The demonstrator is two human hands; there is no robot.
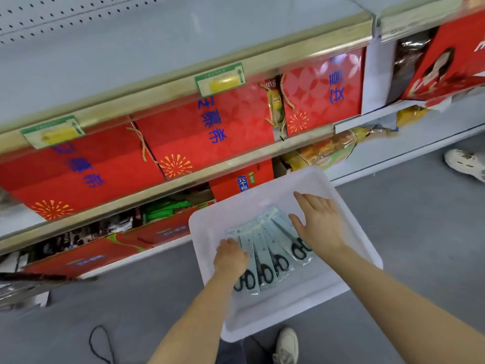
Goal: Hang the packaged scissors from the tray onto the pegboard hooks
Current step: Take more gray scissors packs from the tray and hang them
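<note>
A white plastic tray [338,285] sits low in front of me on the grey floor. Several packaged scissors [270,256] with black handles lie fanned out in it, blades pointing toward the shelves. My left hand [231,258] rests on the leftmost package, fingers curled over its top end. My right hand [319,222] lies flat with fingers spread on the right side of the fan, next to the rightmost package. The pegboard [65,14] shows at the top left, above the shelves; no hooks are visible.
Shelves [183,82] with red gift boxes [199,132] run diagonally across the view behind the tray. Snack bags fill the lower shelf. My shoe [287,345] stands below the tray. Another person's white shoe [467,164] is at the right. A black cord [101,345] lies on the floor.
</note>
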